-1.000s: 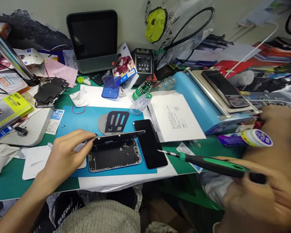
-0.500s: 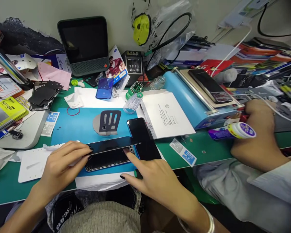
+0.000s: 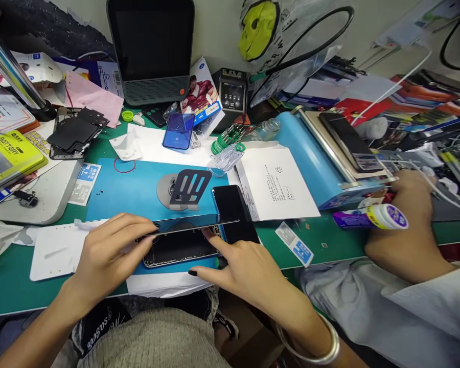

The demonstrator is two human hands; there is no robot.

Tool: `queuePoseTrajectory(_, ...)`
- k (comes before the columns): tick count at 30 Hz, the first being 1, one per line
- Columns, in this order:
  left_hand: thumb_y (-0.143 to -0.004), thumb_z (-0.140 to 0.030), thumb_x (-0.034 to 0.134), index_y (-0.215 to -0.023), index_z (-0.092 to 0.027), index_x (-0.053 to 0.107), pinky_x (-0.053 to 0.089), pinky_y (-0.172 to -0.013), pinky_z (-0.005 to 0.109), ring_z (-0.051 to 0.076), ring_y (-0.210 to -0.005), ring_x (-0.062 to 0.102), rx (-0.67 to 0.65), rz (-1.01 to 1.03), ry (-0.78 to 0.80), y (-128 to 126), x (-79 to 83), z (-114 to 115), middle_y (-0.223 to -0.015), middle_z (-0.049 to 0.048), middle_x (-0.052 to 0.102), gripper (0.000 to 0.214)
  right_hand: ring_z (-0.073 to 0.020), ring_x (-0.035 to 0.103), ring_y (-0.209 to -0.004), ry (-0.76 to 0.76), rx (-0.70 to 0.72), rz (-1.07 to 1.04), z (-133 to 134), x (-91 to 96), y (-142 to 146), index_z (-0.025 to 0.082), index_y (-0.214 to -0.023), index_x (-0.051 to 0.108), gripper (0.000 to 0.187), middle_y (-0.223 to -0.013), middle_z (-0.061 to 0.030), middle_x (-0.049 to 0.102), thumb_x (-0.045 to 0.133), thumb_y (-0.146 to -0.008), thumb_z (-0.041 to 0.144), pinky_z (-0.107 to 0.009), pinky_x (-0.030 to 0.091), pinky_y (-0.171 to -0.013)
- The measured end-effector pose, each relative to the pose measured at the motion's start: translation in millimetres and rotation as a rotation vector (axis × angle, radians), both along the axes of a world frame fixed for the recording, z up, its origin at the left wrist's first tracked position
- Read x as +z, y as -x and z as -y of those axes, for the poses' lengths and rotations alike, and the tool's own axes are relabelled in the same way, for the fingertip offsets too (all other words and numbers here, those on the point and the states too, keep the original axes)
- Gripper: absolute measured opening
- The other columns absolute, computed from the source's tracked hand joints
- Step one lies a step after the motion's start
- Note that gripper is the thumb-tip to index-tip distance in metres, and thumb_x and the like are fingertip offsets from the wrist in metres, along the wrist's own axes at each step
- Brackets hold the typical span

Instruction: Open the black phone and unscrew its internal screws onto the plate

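Observation:
An opened phone body (image 3: 184,249) lies on the blue mat (image 3: 145,189), its dark inside and metal rim showing. Above it a phone screen (image 3: 195,223) is tilted up, seen nearly edge-on. My left hand (image 3: 111,253) pinches the screen's left end between thumb and fingers. At the other end, my right hand (image 3: 249,268) has its index finger reaching into the right end of the body, under the screen. The right thumb is stretched out to the side, and this hand grips nothing. That fingertip is partly hidden.
A grey stand (image 3: 189,188) and a black phone (image 3: 228,202) lie just beyond. White cardboard (image 3: 279,184), a green-capped screwdriver set (image 3: 230,140) and a blue machine (image 3: 306,153) are further back. At right, another person's arm (image 3: 406,230) rests near a purple bottle (image 3: 371,217).
The camera view has shifted, moving the scene slightly. The screen has been tilted more upright, showing more of the phone's inside. My right index finger stays at the body's right end.

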State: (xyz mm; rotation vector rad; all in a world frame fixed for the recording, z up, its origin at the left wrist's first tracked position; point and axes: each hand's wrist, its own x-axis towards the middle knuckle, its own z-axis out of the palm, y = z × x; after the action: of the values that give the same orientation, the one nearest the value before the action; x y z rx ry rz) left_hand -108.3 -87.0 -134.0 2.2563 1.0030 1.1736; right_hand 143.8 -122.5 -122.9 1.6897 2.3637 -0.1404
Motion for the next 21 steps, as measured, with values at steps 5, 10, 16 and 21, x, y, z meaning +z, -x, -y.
queuePoseTrajectory(5,-0.086,-0.003,0.064,-0.102,-0.015,0.063,0.052,-0.078,0.024,0.012,-0.088,0.063,0.009,0.018,0.011,-2,-1.1,0,-0.095,0.0039,0.068,0.020,-0.0263,0.067,-0.056,-0.028,-0.033,-0.007,0,-2.1,2,0.019,-0.129,0.063,0.077,-0.055,-0.0037,0.066,0.060,-0.076,0.075,-0.028,0.028,-0.048)
queuePoseTrajectory(10,-0.087,-0.006,0.064,-0.101,-0.015,0.064,0.051,-0.078,0.024,0.011,-0.088,0.063,0.047,0.009,0.005,-2,-3.7,0,-0.095,0.0035,0.068,0.017,-0.0257,0.068,-0.059,-0.024,-0.059,-0.026,-2,0.0,2,0.022,-0.121,0.068,0.067,-0.059,-0.0046,0.069,0.060,-0.078,0.073,-0.027,0.029,-0.048)
queuePoseTrajectory(16,-0.089,-0.009,0.063,-0.098,-0.018,0.067,0.053,-0.075,0.026,0.012,-0.086,0.065,0.069,0.025,0.006,-2,-6.7,-1,-0.094,0.0035,0.069,0.013,-0.0212,0.065,-0.054,-0.041,-0.074,-0.163,4,-3.5,-6,0.019,-0.134,0.058,0.068,-0.053,0.0017,0.064,0.061,-0.083,0.063,-0.027,0.030,-0.050)
queuePoseTrajectory(21,-0.090,-0.010,0.063,-0.096,-0.018,0.068,0.054,-0.075,0.026,0.012,-0.085,0.066,0.078,0.036,0.009,-2,-5.6,-1,-0.093,0.0036,0.070,0.011,-0.0183,0.063,-0.050,-0.109,0.001,-0.180,15,-4.5,-2,0.018,-0.137,0.055,0.070,-0.049,0.0025,0.061,0.058,-0.085,0.064,-0.026,0.027,-0.050)
